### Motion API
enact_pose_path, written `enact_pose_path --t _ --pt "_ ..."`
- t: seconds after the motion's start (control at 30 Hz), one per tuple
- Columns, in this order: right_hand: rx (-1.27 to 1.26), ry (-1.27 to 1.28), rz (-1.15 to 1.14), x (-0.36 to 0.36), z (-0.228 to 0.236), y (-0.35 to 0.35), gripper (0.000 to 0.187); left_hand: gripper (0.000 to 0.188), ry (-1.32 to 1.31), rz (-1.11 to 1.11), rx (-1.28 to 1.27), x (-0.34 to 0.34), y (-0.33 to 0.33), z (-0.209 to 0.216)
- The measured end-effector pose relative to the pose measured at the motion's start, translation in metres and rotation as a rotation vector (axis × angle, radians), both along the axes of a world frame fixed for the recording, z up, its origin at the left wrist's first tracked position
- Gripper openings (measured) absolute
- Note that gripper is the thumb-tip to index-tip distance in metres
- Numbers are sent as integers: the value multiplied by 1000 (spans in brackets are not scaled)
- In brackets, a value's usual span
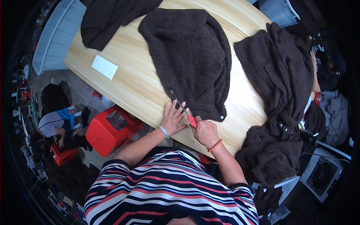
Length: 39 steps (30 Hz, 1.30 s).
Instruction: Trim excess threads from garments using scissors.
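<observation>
There are one red-handled tool (191,120), one paper slip (104,67), one keyboard (321,172).

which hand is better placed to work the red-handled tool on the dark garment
Probably the right hand: it grips the red-handled tool, whose tip reaches the dark garment. The left hand is spread, without a tool.

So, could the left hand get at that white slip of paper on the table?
Probably yes, with a stretch forward and leftward: the left hand lies with fingers spread, and only tabletop shows between it and the white slip.

Rough knit garment (191,56), smooth wood-grained tabletop (138,82)
</observation>
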State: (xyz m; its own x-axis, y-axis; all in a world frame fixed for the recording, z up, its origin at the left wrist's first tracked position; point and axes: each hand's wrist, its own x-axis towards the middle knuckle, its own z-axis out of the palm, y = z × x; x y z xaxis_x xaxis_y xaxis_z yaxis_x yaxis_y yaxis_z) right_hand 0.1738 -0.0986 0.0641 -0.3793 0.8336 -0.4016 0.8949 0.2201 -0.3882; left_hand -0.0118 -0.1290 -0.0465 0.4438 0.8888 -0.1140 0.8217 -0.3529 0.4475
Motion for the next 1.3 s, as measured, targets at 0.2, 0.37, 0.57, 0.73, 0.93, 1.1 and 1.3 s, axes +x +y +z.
enact_pose_path --t 0.2,0.37,0.57,0.73,0.93,1.1,1.3 --pt "-31 33 1 -6 1 -7 26 83 -17 -3 -16 -5 -1 -1" --pt "-37 29 5 -6 0 -6 26 88 -38 -4 10 -2 -1 -3" --pt "-88 35 -33 18 10 -11 26 87 -42 -42 32 2 9 0" --pt "-15 13 -495 72 30 -15 25 97 -270 230 -117 20 9 21" --pt "1 -175 -659 136 -17 -16 28 112 -545 498 -245 88 59 42" --pt "-81 -63 -423 101 -4 -25 26 122 -647 621 -606 114 94 43" --pt "-89 12 -279 70 21 -31 31 123 -593 697 -747 96 103 74"
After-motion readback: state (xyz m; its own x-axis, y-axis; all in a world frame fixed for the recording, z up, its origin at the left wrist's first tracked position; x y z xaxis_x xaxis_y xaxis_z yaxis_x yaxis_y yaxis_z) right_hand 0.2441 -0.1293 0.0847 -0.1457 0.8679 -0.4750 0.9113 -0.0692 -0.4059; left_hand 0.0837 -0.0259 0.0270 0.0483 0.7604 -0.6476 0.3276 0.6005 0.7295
